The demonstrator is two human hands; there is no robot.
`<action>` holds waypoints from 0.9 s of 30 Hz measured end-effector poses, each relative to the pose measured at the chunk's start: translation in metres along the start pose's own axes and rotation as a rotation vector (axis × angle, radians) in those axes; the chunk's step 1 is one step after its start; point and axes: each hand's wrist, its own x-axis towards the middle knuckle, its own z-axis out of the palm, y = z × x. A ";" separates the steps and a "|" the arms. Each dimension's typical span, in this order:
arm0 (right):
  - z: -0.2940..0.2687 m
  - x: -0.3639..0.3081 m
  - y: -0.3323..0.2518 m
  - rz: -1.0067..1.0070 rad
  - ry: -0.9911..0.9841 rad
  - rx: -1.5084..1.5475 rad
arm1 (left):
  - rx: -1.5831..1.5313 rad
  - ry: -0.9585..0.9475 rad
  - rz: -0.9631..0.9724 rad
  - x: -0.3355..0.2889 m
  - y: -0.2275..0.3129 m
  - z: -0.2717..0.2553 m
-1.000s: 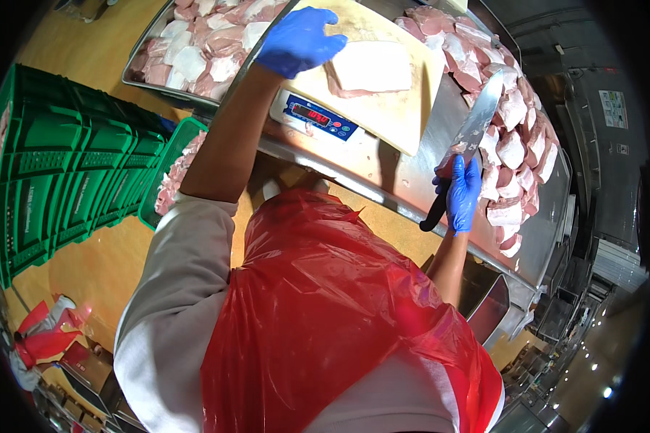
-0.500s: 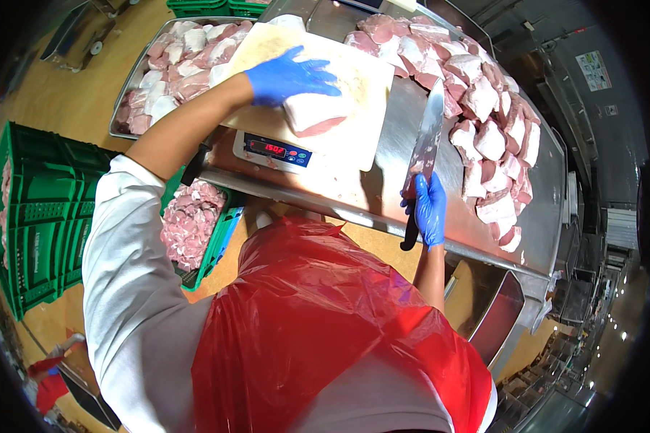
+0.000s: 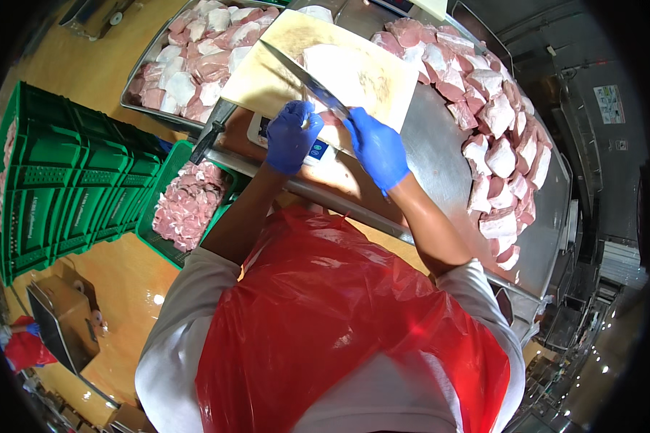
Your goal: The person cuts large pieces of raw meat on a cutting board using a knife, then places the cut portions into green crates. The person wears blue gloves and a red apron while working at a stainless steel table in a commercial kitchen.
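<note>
A kitchen knife (image 3: 302,74) is in my right hand (image 3: 377,148), its fingers closed round the handle. The blade slants to the far left over the pale cutting board (image 3: 384,110). Under and beyond the blade lies a chunk of raw meat (image 3: 339,65) with a whitish fat side. My left hand (image 3: 291,137), also in a blue glove, is curled closed at the board's near edge; I cannot make out what is in its fingers. A digital scale (image 3: 321,151) shows partly beneath the board, its display mostly hidden by my left hand.
Meat pieces (image 3: 498,115) are heaped along the steel table's right (image 3: 440,155). A metal tray (image 3: 133,101) of meat stands far left. Below it are a green crate (image 3: 155,242) of trimmings and stacked green crates (image 3: 50,180). A dark handle (image 3: 208,141) juts at the table edge. Another person (image 3: 29,343) is lower left.
My left hand has come off the meat and back to the board's near edge, curling closed. My right hand has carried the knife from the table's right side over the board.
</note>
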 end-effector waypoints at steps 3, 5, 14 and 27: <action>0.004 0.028 -0.013 -0.074 -0.093 -0.055 | -0.013 0.004 0.012 -0.006 -0.007 0.004; 0.006 0.029 -0.012 -0.079 -0.174 -0.113 | -0.053 0.052 0.035 -0.008 -0.008 0.003; -0.098 -0.073 0.096 -0.062 -0.556 -0.578 | -0.157 0.130 -0.192 -0.027 -0.022 -0.036; -0.029 0.001 0.022 -0.149 -0.218 -0.212 | -0.169 -0.019 0.342 -0.027 -0.007 -0.002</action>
